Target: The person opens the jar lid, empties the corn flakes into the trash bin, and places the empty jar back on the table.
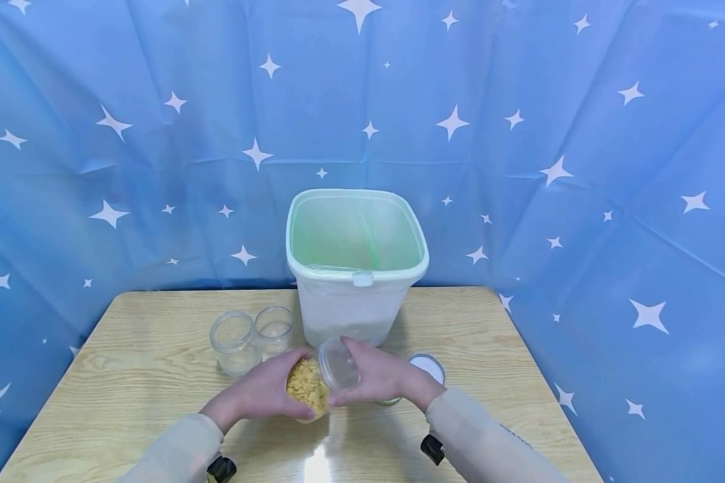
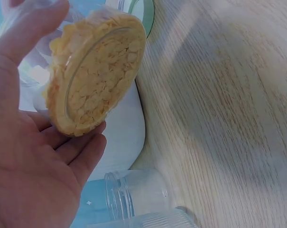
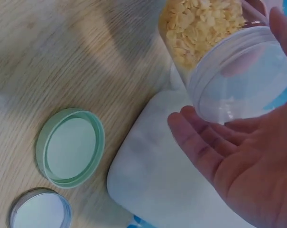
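Note:
My left hand (image 1: 272,387) grips a clear jar of pale yellow flakes (image 1: 307,384), its thumb and fingers spread around the sides. The jar is tilted, its flake-covered base (image 2: 103,71) facing the left wrist camera. At the other end sits a clear round lid (image 1: 338,364), which my right hand (image 1: 377,371) holds between thumb and fingers at its rim. In the right wrist view the lid (image 3: 245,76) lies against the jar's mouth; whether it is screwed tight I cannot tell.
Two clear jars (image 1: 235,342) without lids stand at the left. A tall white bin (image 1: 350,312) is behind the hands. On the table (image 1: 151,362), right of the bin, lie a green-rimmed lid (image 3: 71,148) and a blue-rimmed lid (image 3: 41,211).

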`<state>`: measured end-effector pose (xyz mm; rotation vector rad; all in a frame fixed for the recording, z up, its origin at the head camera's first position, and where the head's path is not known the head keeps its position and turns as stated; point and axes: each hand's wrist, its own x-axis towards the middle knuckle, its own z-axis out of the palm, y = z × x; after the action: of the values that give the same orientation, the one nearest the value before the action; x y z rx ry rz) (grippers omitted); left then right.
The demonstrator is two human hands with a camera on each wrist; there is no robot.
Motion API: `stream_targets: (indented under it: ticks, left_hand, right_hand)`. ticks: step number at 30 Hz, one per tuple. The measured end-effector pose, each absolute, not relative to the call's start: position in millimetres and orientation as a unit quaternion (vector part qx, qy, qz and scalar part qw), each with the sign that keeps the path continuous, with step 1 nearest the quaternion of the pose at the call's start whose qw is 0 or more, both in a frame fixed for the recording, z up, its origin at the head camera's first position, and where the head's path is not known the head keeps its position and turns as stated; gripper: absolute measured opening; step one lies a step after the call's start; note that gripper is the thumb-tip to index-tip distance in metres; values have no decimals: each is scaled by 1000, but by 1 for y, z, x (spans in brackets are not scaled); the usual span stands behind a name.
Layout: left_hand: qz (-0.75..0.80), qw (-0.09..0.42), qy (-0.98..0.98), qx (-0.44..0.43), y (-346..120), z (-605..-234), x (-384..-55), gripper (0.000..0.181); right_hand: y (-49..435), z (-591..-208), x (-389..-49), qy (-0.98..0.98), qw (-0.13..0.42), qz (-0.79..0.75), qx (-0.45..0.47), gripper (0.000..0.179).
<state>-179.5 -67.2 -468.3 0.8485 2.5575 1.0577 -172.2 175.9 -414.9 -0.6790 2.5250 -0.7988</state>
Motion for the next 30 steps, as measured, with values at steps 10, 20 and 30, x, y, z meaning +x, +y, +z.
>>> stream_targets:
  ticks: [10, 20, 30]
  left_hand:
    - [416, 181, 837, 308, -65, -467, -180, 102]
    - [317, 111, 888, 313, -67, -471, -176, 100]
    - [314, 90, 892, 313, -68, -474, -179, 100]
  right_hand:
    - [175, -417, -174, 924, 192, -261, -203, 100]
    - [175, -423, -173, 895, 201, -308, -252, 77]
    - [177, -427, -174, 898, 176, -297, -273, 83]
